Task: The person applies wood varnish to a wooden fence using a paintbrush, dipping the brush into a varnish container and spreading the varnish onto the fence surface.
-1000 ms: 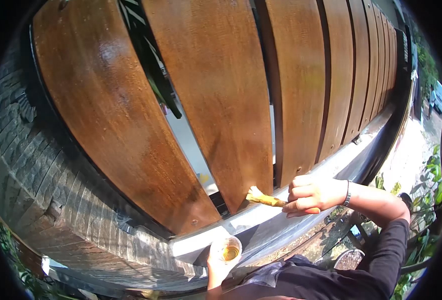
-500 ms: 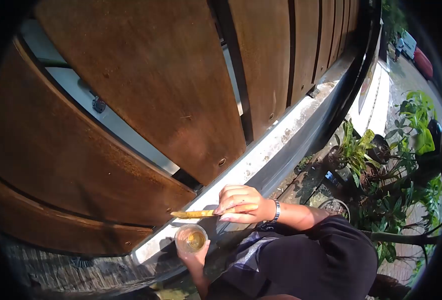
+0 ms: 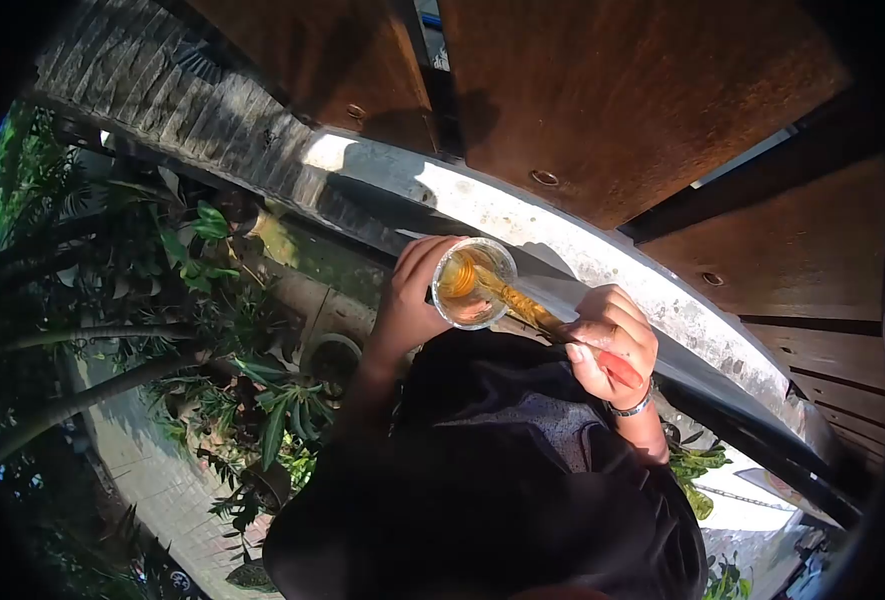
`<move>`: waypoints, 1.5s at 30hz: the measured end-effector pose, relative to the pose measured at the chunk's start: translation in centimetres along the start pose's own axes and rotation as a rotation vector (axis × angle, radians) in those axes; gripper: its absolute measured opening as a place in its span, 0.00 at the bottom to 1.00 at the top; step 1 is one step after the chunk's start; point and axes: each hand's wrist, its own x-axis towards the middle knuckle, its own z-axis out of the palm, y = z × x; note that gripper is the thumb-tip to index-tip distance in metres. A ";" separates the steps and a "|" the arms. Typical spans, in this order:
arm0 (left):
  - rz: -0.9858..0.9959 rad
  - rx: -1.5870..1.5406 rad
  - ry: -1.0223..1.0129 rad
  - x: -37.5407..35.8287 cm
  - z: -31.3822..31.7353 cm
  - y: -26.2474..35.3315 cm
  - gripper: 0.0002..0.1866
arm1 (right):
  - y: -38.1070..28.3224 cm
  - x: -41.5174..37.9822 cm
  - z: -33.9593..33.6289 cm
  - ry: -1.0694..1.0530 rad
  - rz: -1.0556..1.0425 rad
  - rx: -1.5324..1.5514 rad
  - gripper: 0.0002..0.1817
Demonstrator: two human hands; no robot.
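My left hand (image 3: 414,298) is wrapped round a clear plastic cup (image 3: 505,262), which has amber liquid inside. A paintbrush (image 3: 530,309), its near part coated yellowish-brown, is gripped in the closed fingers of my right hand (image 3: 614,345). The brush slants down to the left, with its tip inside the cup's mouth. Some red shows at the brush's handle end against my palm. Both hands are in front of my dark shirt, below the brown wooden slats (image 3: 602,110).
A pale concrete ledge (image 3: 502,210) runs under the slats. Textured stone (image 3: 162,100) covers the upper left. Potted plants (image 3: 277,410) and thin trunks (image 3: 92,335) stand at the left, beside a paved path (image 3: 152,470). More leaves (image 3: 697,465) show at lower right.
My view has swung round towards my body and the plants. The brush was outside the cup near the slats' lower ends; now its tip is in the cup.
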 end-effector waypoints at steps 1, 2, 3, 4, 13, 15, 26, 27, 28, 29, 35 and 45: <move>0.002 0.007 -0.032 -0.2 -0.2 0.1 0.38 | 0.3 0.2 0.3 -0.015 0.001 0.023 0.08; 0.008 0.013 -0.068 -0.4 -0.3 0.2 0.37 | 0.5 0.4 0.7 -0.091 -0.012 0.002 0.09; -0.005 0.021 -0.064 -0.5 -0.4 0.3 0.37 | 0.8 0.7 1.0 -0.162 -0.027 -0.024 0.10; 0.013 0.035 -0.077 -0.6 -0.5 0.5 0.36 | 0.9 1.0 1.6 -0.185 -0.019 -0.009 0.11; 0.081 0.024 -0.171 -0.3 -1.6 -0.2 0.35 | 1.6 1.3 3.5 -0.275 0.037 0.003 0.10; 0.089 0.020 -0.159 0.1 -1.8 -0.6 0.37 | 1.3 1.5 3.5 -0.080 0.004 0.052 0.09; -0.054 -0.166 -0.184 1.7 1.6 0.7 0.38 | 0.7 -5.6 3.9 0.728 0.793 0.589 0.08; -0.056 -0.184 -0.216 1.9 2.1 0.8 0.39 | 0.5 -5.8 4.0 0.783 0.789 0.607 0.10; -0.035 -0.187 -0.237 2.4 2.1 1.7 0.38 | 0.7 -6.8 4.0 0.759 0.761 0.522 0.11; -0.096 -0.256 -0.299 2.7 2.6 1.6 0.39 | -0.4 -6.4 3.6 0.740 0.743 0.457 0.10; 0.291 -0.248 -0.366 4.6 3.7 1.8 0.46 | -2.8 -6.6 0.7 0.435 0.259 -0.186 0.03; 0.207 -0.328 -0.691 7.9 4.3 3.7 0.44 | -6.0 -7.1 1.6 0.548 0.131 -0.471 0.02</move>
